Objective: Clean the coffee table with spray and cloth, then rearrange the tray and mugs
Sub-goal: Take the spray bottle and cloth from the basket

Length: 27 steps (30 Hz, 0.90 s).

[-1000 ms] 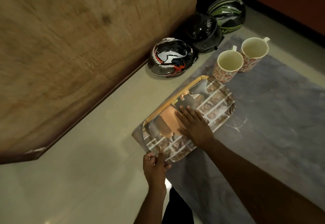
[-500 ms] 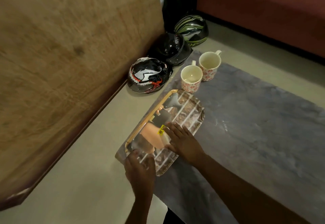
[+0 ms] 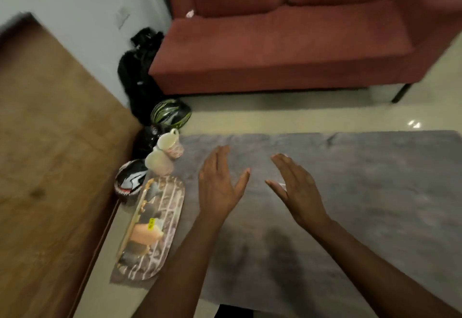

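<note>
- While your left hand [image 3: 220, 187] and right hand [image 3: 297, 187] hover over the middle of the grey counter [image 3: 350, 205], both grips are slack, fingers straight, holding nothing.
- Your tray [image 3: 155, 227] lies along the counter's left edge; two mugs [image 3: 165, 152] crowd its far-left corner.
- You have bare counter rightward.
- Helmets [image 3: 130, 182] beside that edge are blurred, partly hidden.

Place: we see a home living room.
Seating: red fabric sofa [image 3: 287, 40].
Table: low grey stone-look coffee table [image 3: 362, 192].
Floor: glossy cream tiles [image 3: 275, 117], motorcycle helmets [image 3: 170, 112].
</note>
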Each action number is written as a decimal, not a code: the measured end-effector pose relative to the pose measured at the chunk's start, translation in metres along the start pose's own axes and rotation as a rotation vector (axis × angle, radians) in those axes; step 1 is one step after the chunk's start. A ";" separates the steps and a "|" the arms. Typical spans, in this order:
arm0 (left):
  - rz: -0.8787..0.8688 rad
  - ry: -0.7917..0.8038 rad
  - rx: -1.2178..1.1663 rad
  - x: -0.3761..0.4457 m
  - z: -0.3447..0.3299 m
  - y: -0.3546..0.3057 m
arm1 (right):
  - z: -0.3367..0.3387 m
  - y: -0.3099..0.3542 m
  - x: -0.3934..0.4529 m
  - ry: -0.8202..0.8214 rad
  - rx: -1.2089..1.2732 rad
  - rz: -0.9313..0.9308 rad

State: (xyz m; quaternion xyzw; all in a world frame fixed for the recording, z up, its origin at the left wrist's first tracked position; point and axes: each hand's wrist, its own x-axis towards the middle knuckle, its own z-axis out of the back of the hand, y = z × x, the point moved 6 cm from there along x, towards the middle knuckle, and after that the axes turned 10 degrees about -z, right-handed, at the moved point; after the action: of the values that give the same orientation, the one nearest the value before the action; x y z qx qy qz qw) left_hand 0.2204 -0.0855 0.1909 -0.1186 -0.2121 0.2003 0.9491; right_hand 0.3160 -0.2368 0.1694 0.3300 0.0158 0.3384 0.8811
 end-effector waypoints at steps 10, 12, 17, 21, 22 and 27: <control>-0.379 0.045 -0.182 0.036 -0.065 -0.382 | 0.280 -0.233 -0.106 -0.294 -0.123 -0.333; -0.458 0.074 -0.230 0.035 -0.082 -0.451 | 0.320 -0.274 -0.134 -0.302 -0.146 -0.420; -0.589 0.150 -0.336 0.027 -0.135 -0.583 | 0.393 -0.365 -0.186 -0.364 -0.172 -0.619; -0.606 0.288 -0.429 0.016 -0.200 -0.669 | 0.427 -0.437 -0.219 -0.380 -0.102 -0.776; -0.607 0.329 -0.455 0.013 -0.216 -0.683 | 0.429 -0.449 -0.225 -0.378 -0.103 -0.783; -0.542 0.520 -0.564 0.010 -0.299 -0.763 | 0.453 -0.532 -0.251 -0.330 -0.054 -0.905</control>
State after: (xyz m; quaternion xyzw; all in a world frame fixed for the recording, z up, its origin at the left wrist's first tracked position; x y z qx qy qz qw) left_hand 0.6147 -0.8035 0.1676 -0.3582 -0.0366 -0.1566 0.9197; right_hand 0.5476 -0.9421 0.1590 0.3164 0.0093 -0.1358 0.9388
